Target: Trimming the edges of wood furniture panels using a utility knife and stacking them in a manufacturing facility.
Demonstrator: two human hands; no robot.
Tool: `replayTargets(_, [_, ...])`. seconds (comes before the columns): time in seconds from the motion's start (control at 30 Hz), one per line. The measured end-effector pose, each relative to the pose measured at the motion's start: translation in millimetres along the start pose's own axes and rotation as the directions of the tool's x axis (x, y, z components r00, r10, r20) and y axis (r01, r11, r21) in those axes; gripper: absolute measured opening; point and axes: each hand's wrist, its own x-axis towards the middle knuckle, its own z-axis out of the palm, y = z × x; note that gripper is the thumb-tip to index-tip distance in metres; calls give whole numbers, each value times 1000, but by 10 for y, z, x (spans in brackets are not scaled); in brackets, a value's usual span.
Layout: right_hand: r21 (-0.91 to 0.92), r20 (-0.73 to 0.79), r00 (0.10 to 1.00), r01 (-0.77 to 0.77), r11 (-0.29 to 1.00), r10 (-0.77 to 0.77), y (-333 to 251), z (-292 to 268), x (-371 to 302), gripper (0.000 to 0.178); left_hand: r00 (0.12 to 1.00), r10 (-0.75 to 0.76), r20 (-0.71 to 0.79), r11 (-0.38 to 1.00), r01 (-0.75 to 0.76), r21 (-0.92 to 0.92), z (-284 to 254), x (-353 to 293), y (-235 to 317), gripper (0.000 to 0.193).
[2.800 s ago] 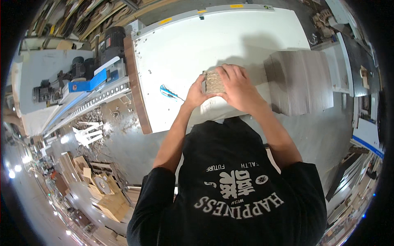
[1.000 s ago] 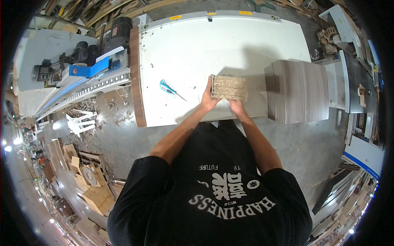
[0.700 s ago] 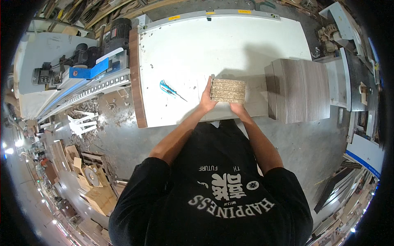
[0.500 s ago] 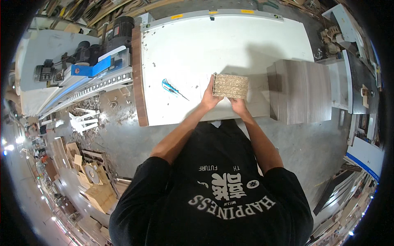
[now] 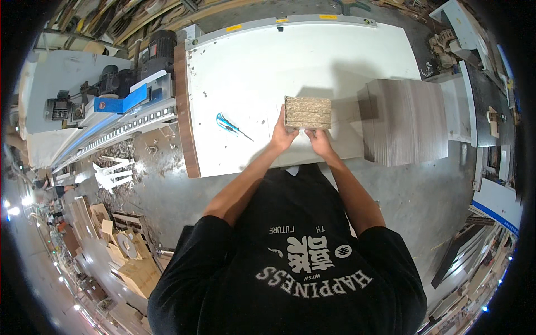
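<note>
A small block of stacked particleboard pieces, with rough speckled edges facing up, is between my hands over the white tabletop. My left hand grips its left side and near-left corner, fingers along the side and thumb at the near edge. At the near edge, my right hand holds it from below and right, thumb against the lowest piece; its other fingers are partly hidden. A blue utility knife lies on the table left of my hands. Right of the block stands a tall stack of grey wood-grain boards.
A long metal rail runs along the far table edge, and a brown strip along the left. Machinery with motors and a blue bracket stands at the left. Scraps litter the floor there. Another machine is at the right.
The view has shifted and turned slightly. Both hands keep hold of the particleboard block, which sits squarer now, and my right thumb has moved a little along its near edge.
</note>
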Motion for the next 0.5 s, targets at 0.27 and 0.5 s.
replayTargets(0.27, [-104,-38,997,69,992,-73,37,-60,0,36,980,176,88,956,-192,222,-147,63,-132,113])
replayTargets(0.5, [-104,53,996,80,991,-74,-75,-104,20,40,981,172,86,954,-188,235,-147,96,-296,114])
